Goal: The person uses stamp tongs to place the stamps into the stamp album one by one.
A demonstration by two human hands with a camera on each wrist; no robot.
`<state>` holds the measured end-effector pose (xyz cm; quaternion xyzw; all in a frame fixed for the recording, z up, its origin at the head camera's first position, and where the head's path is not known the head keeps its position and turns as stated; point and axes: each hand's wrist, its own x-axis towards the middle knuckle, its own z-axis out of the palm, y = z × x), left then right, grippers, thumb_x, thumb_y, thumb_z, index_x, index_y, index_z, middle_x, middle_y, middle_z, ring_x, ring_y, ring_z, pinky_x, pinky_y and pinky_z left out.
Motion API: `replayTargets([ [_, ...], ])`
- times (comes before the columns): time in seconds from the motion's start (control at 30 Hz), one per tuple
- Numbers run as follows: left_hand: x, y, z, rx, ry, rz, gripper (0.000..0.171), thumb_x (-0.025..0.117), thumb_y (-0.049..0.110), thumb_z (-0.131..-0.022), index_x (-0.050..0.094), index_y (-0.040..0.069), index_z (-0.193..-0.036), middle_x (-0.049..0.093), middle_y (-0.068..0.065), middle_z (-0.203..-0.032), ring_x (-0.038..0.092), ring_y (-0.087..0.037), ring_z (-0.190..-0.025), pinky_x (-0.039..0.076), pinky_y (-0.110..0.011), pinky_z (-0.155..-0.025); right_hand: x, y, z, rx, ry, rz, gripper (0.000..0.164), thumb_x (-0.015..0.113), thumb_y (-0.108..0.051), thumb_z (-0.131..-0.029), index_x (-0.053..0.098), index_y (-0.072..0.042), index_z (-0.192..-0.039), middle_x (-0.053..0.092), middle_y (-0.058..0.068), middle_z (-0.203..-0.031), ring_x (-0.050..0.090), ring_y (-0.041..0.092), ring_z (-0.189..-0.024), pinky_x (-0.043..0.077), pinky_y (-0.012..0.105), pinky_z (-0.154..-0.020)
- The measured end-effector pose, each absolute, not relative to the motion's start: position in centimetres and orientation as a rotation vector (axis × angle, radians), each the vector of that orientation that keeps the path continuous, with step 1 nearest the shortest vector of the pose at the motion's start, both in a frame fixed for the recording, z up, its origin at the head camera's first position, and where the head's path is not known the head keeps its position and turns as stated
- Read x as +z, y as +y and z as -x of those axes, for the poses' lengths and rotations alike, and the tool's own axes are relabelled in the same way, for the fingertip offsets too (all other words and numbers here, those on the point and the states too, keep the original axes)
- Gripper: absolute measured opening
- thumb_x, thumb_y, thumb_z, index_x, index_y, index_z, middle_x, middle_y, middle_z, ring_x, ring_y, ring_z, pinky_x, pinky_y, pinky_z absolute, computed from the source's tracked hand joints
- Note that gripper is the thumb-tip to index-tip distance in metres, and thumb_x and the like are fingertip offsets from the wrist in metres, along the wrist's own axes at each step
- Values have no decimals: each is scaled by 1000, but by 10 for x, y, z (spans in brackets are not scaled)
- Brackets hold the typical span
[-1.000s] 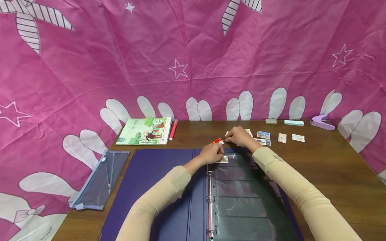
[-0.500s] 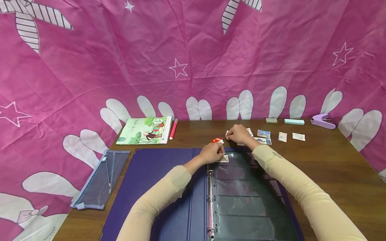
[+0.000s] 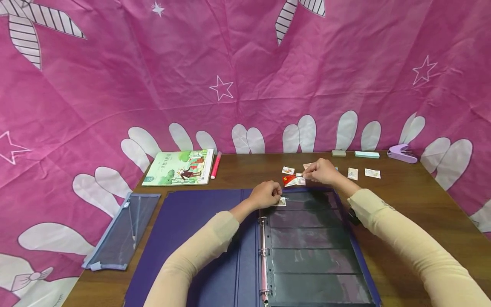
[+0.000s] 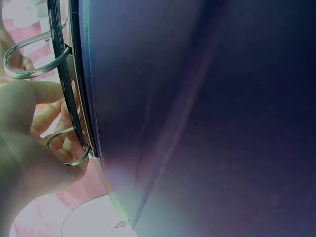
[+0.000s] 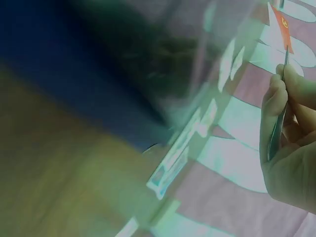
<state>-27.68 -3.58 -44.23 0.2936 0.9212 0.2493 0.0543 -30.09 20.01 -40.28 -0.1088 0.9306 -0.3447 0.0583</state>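
My right hand (image 3: 322, 171) pinches slim metal tweezers (image 5: 277, 134) beyond the album's far edge. At their tip is a red-and-white stamp (image 5: 282, 27) with a yellow emblem; in the head view this red stamp (image 3: 289, 180) overlaps a pale stamp (image 3: 301, 181). My left hand (image 3: 264, 195) rests with bent fingers at the top left of the black pocket page (image 3: 307, 238), beside a small stamp (image 3: 281, 202) at the top strip. In the left wrist view the fingers lie behind the metal rings (image 4: 34, 73); I cannot tell whether they pinch the page.
The purple ring album (image 3: 199, 238) lies open. Several loose stamps (image 3: 353, 173) lie behind it. A mesh pencil pouch (image 3: 119, 232), a picture book (image 3: 178, 168) and a pink marker (image 3: 216, 165) are left. An eraser (image 3: 339, 153), a pale blue box (image 3: 367, 154) and a purple stapler (image 3: 402, 153) line the back right.
My right hand has shifted right with the tweezers and the red stamp, uncovering stamps on the table. My left hand stays at the page's top left. The whole head view has shifted slightly.
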Motion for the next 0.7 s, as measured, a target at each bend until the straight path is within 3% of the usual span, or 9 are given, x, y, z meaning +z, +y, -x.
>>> replayTargets([
  [0.1, -443, -36, 276, 778, 2800, -891, 6, 60, 12, -82, 64, 13, -85, 59, -1, -80, 47, -8, -68, 35, -19, -59, -406, 208, 292, -1091, 2767, 315, 18, 66, -11, -83, 73, 2, -93, 70, 15, -93, 56, 5, -56, 48, 22, -54],
  [0.37, -444, -36, 277, 808, 2798, -904, 6, 60, 13, -83, 65, 12, -85, 59, -1, -81, 47, -7, -69, 34, -19, -60, -417, 217, 282, -1105, 2652, 322, 18, 66, -9, -82, 72, 6, -91, 63, -1, -68, 52, 6, -55, 47, 24, -54],
  [0.7, -445, -35, 278, 792, 2804, -875, 5, 60, 15, -84, 65, 13, -85, 58, 1, -80, 47, -7, -69, 34, -19, -60, -414, 219, 283, -1059, 2561, 429, 17, 68, -7, -79, 72, 7, -87, 66, 2, -67, 52, 5, -52, 47, 23, -52],
])
